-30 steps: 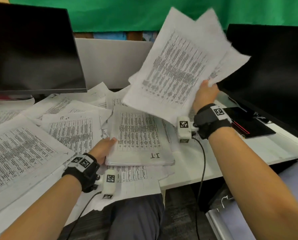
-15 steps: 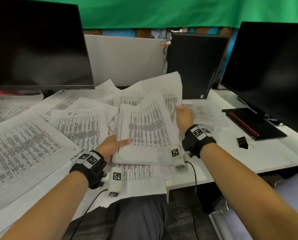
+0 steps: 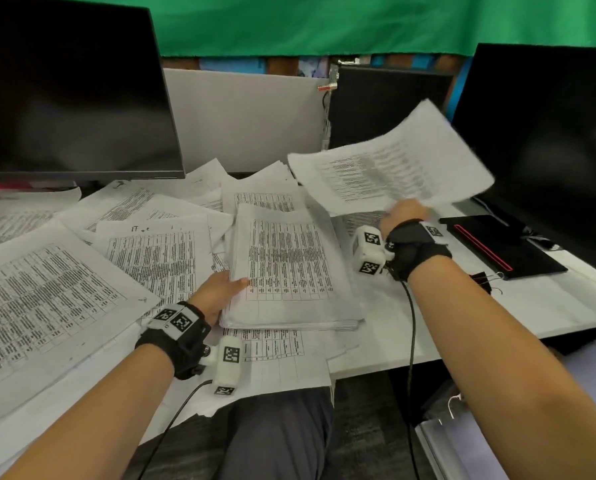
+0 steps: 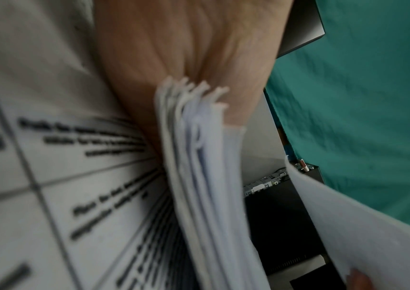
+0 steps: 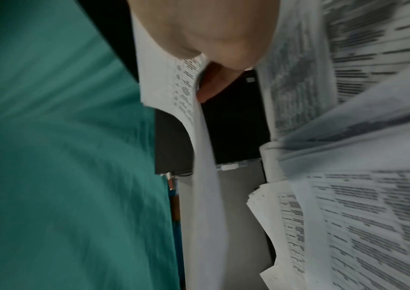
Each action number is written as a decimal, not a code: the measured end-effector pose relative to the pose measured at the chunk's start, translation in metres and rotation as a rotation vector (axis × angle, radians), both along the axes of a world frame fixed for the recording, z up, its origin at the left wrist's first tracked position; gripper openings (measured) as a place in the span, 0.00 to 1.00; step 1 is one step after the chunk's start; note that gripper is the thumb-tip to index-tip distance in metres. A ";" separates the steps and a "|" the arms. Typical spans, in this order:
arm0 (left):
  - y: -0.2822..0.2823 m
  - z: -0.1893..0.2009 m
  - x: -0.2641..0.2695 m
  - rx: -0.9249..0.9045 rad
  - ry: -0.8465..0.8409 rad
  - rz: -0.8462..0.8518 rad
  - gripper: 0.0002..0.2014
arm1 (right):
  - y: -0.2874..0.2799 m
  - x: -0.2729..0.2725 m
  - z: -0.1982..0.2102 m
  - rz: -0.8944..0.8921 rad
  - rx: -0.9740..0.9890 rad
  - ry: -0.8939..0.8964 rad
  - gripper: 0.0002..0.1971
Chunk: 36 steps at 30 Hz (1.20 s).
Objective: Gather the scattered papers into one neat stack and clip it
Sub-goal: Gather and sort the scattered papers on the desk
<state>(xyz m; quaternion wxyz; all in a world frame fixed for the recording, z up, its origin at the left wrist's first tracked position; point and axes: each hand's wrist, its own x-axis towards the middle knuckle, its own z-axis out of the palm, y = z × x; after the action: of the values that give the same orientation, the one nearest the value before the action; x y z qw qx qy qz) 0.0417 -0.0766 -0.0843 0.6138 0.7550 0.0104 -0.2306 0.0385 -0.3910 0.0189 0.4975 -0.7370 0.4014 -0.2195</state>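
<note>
A thick stack of printed papers (image 3: pixel 289 271) lies in the middle of the white desk (image 3: pixel 549 306). My left hand (image 3: pixel 220 292) grips its left edge, thumb on top; the left wrist view shows the sheet edges (image 4: pixel 194 157) against my palm. My right hand (image 3: pixel 405 213) holds a printed sheet (image 3: pixel 390 168) lifted above the desk to the right of the stack; the right wrist view shows the sheet (image 5: pixel 186 98) between my thumb and fingers. Several loose sheets (image 3: pixel 47 299) lie scattered to the left and behind. A black binder clip (image 3: pixel 483 278) sits on the desk beside my right forearm.
A dark monitor (image 3: pixel 67 91) stands at the back left and another monitor (image 3: pixel 546 140) at the right, its black base (image 3: pixel 497 244) with a red stripe near the clip. A black computer case (image 3: pixel 379 105) and a grey partition (image 3: pixel 248 116) are behind.
My right hand laid its papers on the stack, then picked up another sheet from the right and lifted it. My left hand stayed on the stack's left edge.
</note>
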 end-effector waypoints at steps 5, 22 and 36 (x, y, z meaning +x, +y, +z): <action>0.003 0.001 -0.001 -0.043 0.055 0.027 0.20 | 0.005 0.016 -0.044 0.210 0.378 -0.172 0.12; -0.001 -0.006 0.002 0.058 -0.030 0.004 0.21 | 0.011 0.044 -0.091 0.543 0.124 0.213 0.07; -0.001 -0.009 0.005 0.090 -0.052 0.001 0.19 | -0.042 0.028 -0.087 0.276 0.539 -0.170 0.25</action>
<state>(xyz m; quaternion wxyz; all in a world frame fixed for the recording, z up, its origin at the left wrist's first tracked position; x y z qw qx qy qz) 0.0471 -0.0778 -0.0936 0.5793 0.7876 0.0053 -0.2099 0.0664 -0.4334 -0.0685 0.7317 -0.6053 0.2984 -0.0964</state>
